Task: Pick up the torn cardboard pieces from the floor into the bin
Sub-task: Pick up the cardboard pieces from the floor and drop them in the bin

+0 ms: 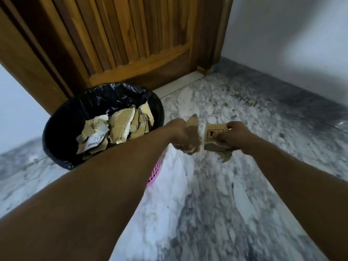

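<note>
Nearest, two bare forearms are stretched forward over a grey-and-white marble floor [216,204]. A torn cardboard piece [193,132] is clutched in the left hand [178,136], whose fingers are curled round it, just right of the bin. Beside it, slightly apart, a bundle of torn cardboard [214,137], printed with dark symbols on its top face, is gripped by the curled fingers of the right hand [233,135]; ragged ends hang below that hand. Both handfuls are held above the floor. To the left, a pink bin [157,172] lined with a black bag [105,97] is seen, with many torn cardboard scraps [113,129] already piled inside. Beyond it a slatted wooden door [122,34] is set, and a pale wall [291,34] is seen at the far right.
</note>
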Action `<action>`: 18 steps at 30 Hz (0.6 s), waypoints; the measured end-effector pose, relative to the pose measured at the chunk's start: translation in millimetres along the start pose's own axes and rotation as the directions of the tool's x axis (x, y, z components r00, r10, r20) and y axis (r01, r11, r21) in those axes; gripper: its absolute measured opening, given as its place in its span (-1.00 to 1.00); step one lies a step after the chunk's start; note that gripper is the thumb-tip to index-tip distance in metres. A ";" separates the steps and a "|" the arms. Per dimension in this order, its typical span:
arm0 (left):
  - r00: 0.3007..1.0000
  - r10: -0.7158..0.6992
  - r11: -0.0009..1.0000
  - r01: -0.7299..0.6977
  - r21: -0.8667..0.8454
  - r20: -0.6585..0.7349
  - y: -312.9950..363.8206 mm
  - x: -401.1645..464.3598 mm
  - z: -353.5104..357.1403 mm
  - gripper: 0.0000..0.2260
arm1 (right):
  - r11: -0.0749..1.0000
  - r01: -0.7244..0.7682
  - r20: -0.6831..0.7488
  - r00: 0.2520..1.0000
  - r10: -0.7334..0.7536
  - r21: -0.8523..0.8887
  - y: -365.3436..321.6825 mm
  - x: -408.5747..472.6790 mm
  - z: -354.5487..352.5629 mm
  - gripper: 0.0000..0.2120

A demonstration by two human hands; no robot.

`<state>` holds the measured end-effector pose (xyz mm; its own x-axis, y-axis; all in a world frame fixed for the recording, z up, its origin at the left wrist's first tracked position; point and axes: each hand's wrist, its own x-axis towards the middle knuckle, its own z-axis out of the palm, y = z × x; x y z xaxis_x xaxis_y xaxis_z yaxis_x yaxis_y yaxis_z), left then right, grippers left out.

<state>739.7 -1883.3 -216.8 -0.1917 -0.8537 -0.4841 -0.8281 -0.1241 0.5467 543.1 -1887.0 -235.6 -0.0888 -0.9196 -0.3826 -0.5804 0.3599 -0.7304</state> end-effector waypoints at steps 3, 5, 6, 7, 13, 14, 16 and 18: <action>0.997 0.048 0.990 -0.056 -0.132 -0.057 14.7 -22.8 -35.3 -0.71 | 0.995 0.071 -0.075 0.995 -0.066 0.065 -46.7 -11.0 -1.0 -0.75; 0.996 0.022 0.979 -0.039 -0.198 -0.085 15.6 -38.6 -55.5 -0.82 | 0.991 0.110 -0.101 0.990 -0.103 0.071 -77.2 -20.8 2.0 -0.77; 0.991 0.010 0.976 -0.038 -0.215 -0.131 12.0 -51.7 -68.5 -0.91 | 0.988 0.136 -0.107 0.986 -0.127 0.076 -94.7 -26.4 6.9 -0.82; 0.990 0.000 0.976 -0.030 -0.216 -0.139 10.2 -55.2 -77.0 -0.96 | 0.986 0.143 -0.115 0.985 -0.132 0.085 -103.6 -27.1 6.5 -0.89; 0.955 -0.179 0.960 0.118 -0.254 -0.236 -72.6 -93.3 -142.1 -0.74 | 0.970 0.209 -0.066 0.977 -0.202 0.124 -162.7 -40.8 48.6 -0.84; 0.947 -0.205 0.957 0.141 -0.253 -0.249 -83.4 -97.1 -146.5 -0.75 | 0.968 0.218 -0.060 0.975 -0.212 0.124 -166.9 -41.7 56.2 -0.85; 0.938 -0.240 0.955 0.182 -0.232 -0.252 -109.0 -106.2 -156.7 -0.70 | 0.960 0.264 -0.039 0.964 -0.262 0.096 -181.1 -40.7 77.5 -0.90; 0.938 -0.258 0.955 0.212 -0.206 -0.231 -133.9 -109.5 -162.5 -0.56 | 0.946 0.319 0.008 0.947 -0.320 0.064 -192.7 -40.3 95.9 -0.90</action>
<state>957.2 -1855.3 -125.9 0.1558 -0.8855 -0.4378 -0.7229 -0.4042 0.5604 736.2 -1904.2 -133.8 0.1081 -0.9852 -0.1328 -0.5254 0.0568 -0.8490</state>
